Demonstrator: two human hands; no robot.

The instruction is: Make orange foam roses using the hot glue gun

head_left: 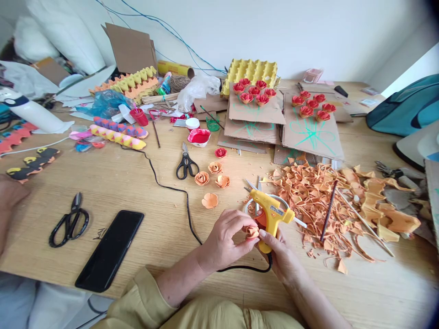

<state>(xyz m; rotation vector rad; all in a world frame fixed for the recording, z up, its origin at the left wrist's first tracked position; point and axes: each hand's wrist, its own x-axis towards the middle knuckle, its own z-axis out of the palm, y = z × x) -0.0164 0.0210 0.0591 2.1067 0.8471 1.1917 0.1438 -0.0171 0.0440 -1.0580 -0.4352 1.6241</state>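
Observation:
My left hand pinches a small orange egg-carton flower between thumb and fingers. Around the handle of a yellow hot glue gun my right hand is closed, its thumb reaching to the flower's side. A white glue stick pokes out of the gun's back, and its nozzle points up and left. Beyond my hands lie several loose orange flowers and one painted red flower. The tips of scissors show behind the gun, their handles partly hidden.
Orange carton scraps are heaped at right, with a brown stick on them. Red flowers stand on cardboard sheets behind. A phone and black scissors lie at left, near another person's hand. The black cord crosses the table.

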